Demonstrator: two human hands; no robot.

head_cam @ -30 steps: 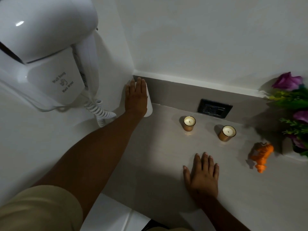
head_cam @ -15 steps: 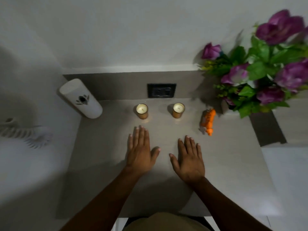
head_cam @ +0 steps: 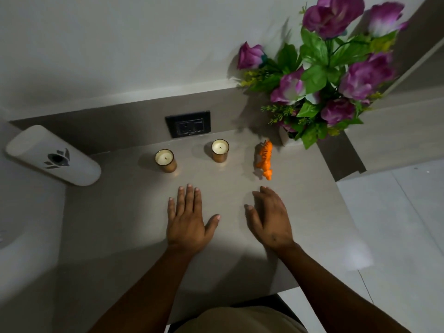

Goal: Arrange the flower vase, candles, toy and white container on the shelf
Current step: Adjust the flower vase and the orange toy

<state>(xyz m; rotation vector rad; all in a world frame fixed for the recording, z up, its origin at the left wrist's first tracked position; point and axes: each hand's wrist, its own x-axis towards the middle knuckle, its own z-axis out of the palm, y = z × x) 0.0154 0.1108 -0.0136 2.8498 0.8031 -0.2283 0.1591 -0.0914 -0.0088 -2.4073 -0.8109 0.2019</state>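
on the grey shelf [head_cam: 134, 212], left to right: a white cylindrical container [head_cam: 51, 156], two gold glass candles [head_cam: 165, 160] [head_cam: 219, 150], an orange striped toy animal [head_cam: 264, 159], a white vase of purple flowers [head_cam: 319, 78]. nearer, the left hand [head_cam: 188, 218] lies flat and empty; the right hand [head_cam: 270, 217], fingers loosely curled, grips nothing.

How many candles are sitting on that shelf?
2. One small white candle in a copper-coloured glass stands left of the black wall socket; the second matching candle stands below its right end. None seems hidden.

No readable text – white container [head_cam: 51, 156] bears emblem (perhaps lotus).
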